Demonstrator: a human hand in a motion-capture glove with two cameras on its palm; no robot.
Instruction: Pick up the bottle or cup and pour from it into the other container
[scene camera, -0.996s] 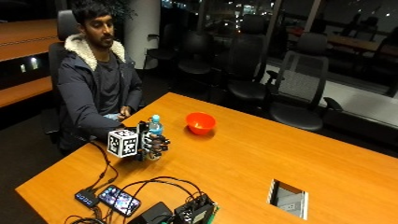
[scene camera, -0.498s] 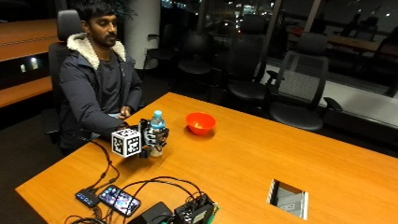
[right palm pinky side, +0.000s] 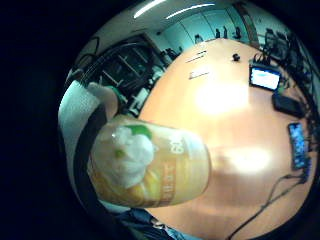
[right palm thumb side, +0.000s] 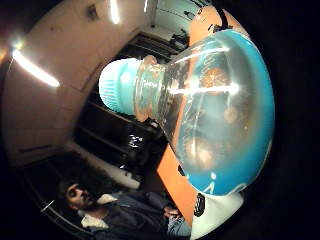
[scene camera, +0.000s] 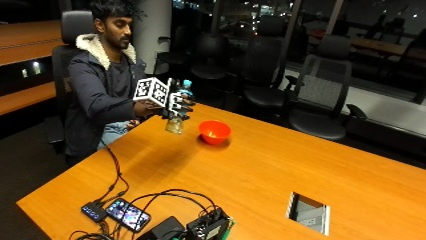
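Note:
A clear plastic bottle (scene camera: 177, 120) with a pale blue cap (scene camera: 187, 84) and a yellow label is held in the air above the table's far left corner, nearly upright. My gloved right hand (scene camera: 174, 104) grips it around the middle. The palm views show the capped neck (right palm thumb side: 117, 85), the clear shoulder (right palm thumb side: 215, 110) and the bottle's yellow lower body (right palm pinky side: 150, 167) close to the palm. An orange bowl (scene camera: 214, 131) stands on the wooden table (scene camera: 266, 170) just to the right of the bottle and lower than it.
Phones (scene camera: 130, 214), a small black box and tangled cables (scene camera: 166, 200) lie near the table's front left edge. A rectangular cable hatch (scene camera: 308, 212) is set into the table at the front right. Office chairs (scene camera: 319, 95) stand behind the table.
The hand has lifted the bottle off the table and carried it up and slightly toward the bowl. The bowl has not moved.

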